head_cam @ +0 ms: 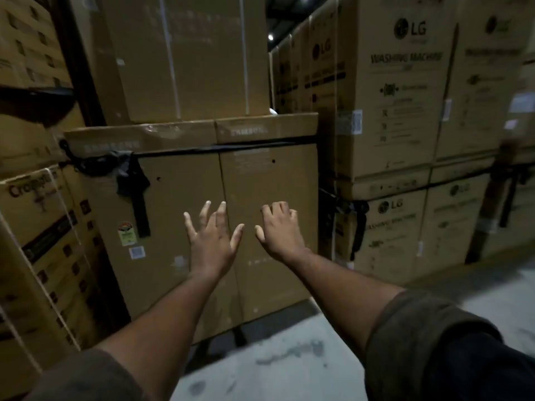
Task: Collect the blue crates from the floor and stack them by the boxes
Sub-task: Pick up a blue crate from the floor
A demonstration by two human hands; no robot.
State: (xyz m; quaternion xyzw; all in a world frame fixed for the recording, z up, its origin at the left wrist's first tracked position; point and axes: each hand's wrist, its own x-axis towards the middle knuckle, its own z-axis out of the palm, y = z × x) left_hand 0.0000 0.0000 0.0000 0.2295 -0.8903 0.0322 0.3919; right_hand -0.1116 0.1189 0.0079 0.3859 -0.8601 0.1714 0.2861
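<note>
Searching for blue crates: none shows in this view, so which way a crate lies from either hand, and how its long side runs, cannot be told.
Likely place: judged from the task, the crates sit on the floor (304, 357) outside the view; the visible grey patch at the lower middle and right carries none.
Boxes: a tall Samsung carton (220, 227) stands straight ahead, bound with a black strap (139, 198); stacked LG washing-machine cartons (399, 111) rise to the right, Crompton cartons (43, 241) to the left.
Left hand (212, 238): raised before the Samsung carton, fingers spread and straight, holding nothing.
Right hand (278, 230): just beside the left, fingers loosely bent, also holding nothing; contact with the carton cannot be told.
Nearer hand: neither can be picked with no crate in sight.
Next move, as a judgement: turn and look down to find a crate.
</note>
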